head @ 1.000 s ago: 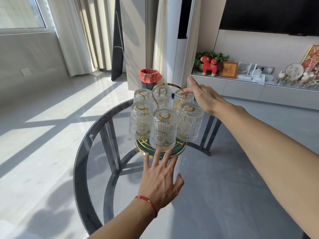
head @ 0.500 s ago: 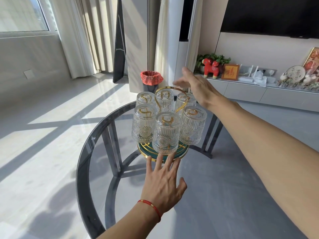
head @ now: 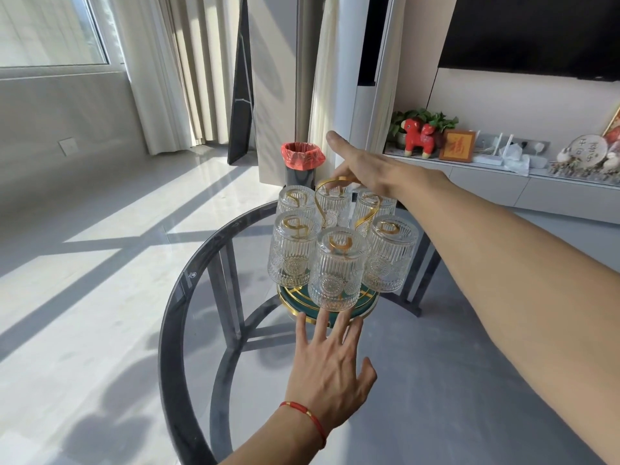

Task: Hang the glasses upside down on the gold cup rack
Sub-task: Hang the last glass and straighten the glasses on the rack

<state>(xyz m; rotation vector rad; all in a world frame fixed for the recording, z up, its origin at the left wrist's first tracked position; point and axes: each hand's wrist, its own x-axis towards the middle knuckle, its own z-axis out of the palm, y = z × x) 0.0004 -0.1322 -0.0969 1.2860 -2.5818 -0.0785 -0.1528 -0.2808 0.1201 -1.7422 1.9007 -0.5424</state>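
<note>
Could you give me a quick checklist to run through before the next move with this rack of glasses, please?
1. All six glasses upside down on the gold cup rack: ok; nearest glass sits inverted on its peg.
2. No loose glass left on the glass table: ok.
3. Left hand steadying: ok; flat on the table, fingertips at the green base.
4. Right hand on the top handle loop: cannot tell; open, over the loop, contact unclear.
5. Rear glasses fully seated: cannot tell; partly hidden.
6. Rack well on the table: ok.
</note>
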